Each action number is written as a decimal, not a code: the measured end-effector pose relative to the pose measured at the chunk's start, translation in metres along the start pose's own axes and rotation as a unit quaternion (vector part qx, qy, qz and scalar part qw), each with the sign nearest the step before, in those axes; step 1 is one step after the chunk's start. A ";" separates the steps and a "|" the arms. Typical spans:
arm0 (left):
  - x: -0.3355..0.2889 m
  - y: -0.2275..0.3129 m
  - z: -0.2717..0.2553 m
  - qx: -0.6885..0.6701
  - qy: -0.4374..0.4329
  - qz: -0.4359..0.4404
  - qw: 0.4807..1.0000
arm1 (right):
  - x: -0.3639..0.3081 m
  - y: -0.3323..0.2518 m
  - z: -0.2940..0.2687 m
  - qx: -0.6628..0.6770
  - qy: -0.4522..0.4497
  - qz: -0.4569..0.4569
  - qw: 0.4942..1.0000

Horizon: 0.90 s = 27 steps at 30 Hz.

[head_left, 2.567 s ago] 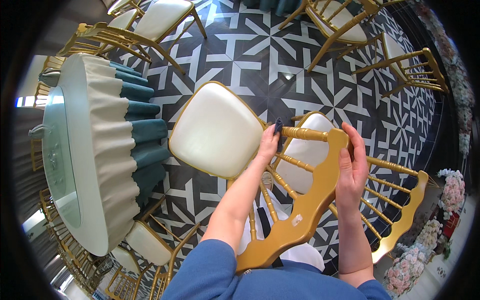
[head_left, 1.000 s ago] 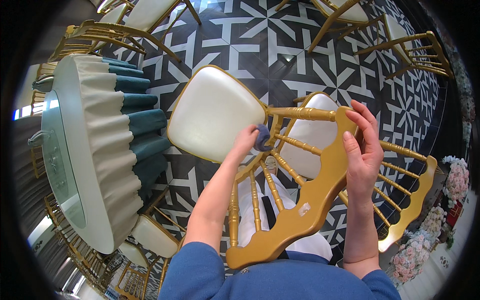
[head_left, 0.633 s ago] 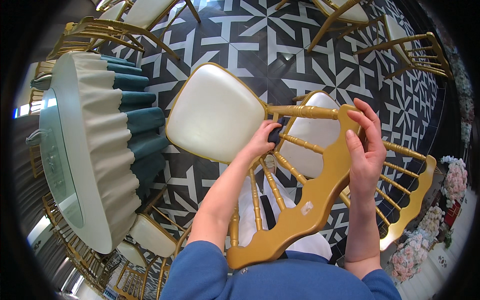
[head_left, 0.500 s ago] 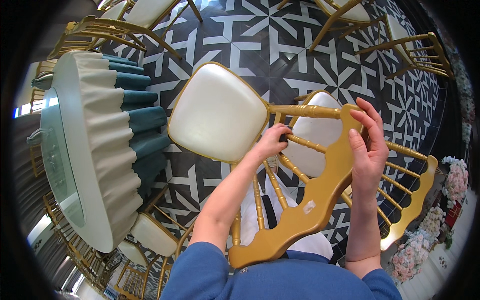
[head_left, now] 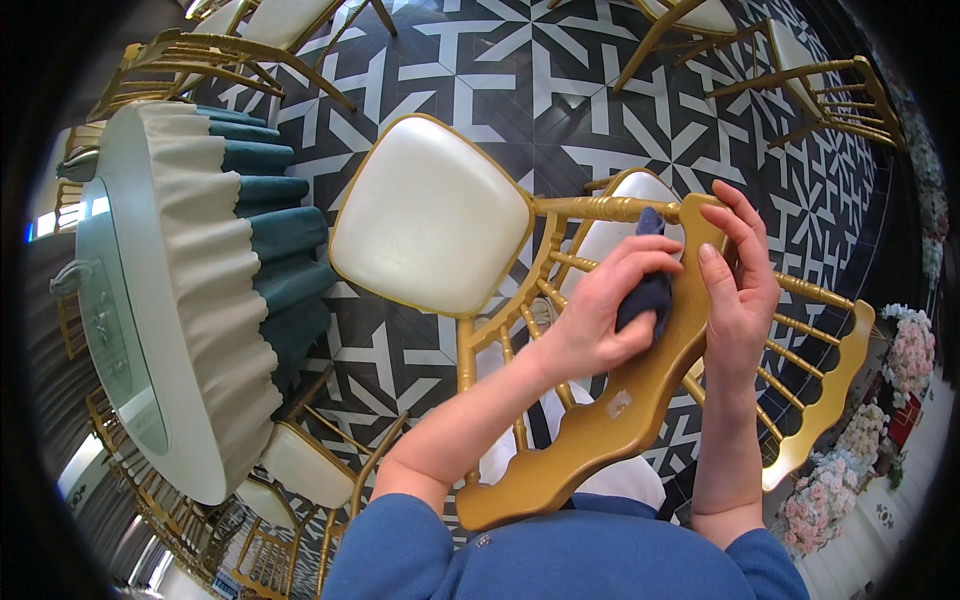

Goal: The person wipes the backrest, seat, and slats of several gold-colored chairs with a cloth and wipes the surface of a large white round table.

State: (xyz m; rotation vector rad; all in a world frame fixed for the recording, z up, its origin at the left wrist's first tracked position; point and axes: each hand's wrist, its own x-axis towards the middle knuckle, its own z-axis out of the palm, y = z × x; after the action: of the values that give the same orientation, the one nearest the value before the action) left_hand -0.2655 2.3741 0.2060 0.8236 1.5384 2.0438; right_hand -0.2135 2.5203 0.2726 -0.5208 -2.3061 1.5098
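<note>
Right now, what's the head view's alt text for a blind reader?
The left hand holds a blue cloth against the top rail of a gold chair; the right hand grips the rail's end. A draped table stands at left.

Lit brightly and evenly across the middle, in cool tones. Blown out to white at the far left, behind the white-topped oval table (head_left: 178,400). Reflected as soft sheen on the white padded square seat with gold rim (head_left: 432,215), as a glint on the black-and-white patterned tile floor (head_left: 500,100), as stronger glare on the scalloped gold rail at right (head_left: 826,413). Darkened in the folds of the crumpled navy cloth (head_left: 648,295). Bent, softened and black-rimmed toward the edges.
</note>
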 end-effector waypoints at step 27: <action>-0.061 -0.028 -0.047 -0.016 -0.158 -0.200 0.967 | 0.000 -0.001 0.003 -0.011 0.005 0.014 1.000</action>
State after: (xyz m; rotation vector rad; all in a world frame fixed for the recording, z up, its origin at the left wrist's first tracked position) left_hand -0.2539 2.3090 0.1581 0.7167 1.3578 1.5598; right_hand -0.2148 2.5176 0.2727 -0.5669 -2.3185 1.4927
